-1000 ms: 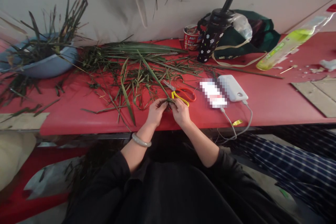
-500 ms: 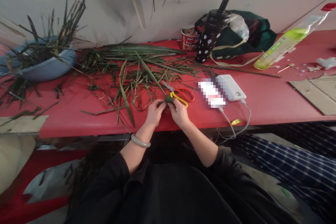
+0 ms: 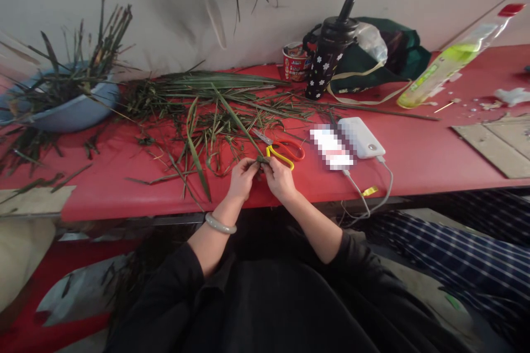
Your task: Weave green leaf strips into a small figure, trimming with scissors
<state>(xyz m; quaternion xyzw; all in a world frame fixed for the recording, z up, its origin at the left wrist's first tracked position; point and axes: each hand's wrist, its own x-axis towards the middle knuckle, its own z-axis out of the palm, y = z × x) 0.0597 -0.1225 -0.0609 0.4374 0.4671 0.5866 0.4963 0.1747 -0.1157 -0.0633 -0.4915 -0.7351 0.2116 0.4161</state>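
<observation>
My left hand (image 3: 242,178) and my right hand (image 3: 280,178) meet at the front of the red table (image 3: 414,160), fingers pinched together on a small folded bit of green leaf (image 3: 262,160). A long green leaf strip (image 3: 234,117) runs up and to the left from that folded piece. Scissors with yellow and orange handles (image 3: 282,151) lie on the table just beyond my right hand. My left wrist wears a pale bangle.
Loose green leaves (image 3: 199,105) are strewn across the table's middle. A blue basin (image 3: 66,113) of leaves sits far left. Behind are a cup (image 3: 293,60), a black flowered bottle (image 3: 327,55), a green bag (image 3: 389,55), a phone and a white power bank (image 3: 362,137).
My hands stay pinched on the folded leaf and have shifted only slightly; the fingers have worked the piece a little. The view has drifted a bit.
</observation>
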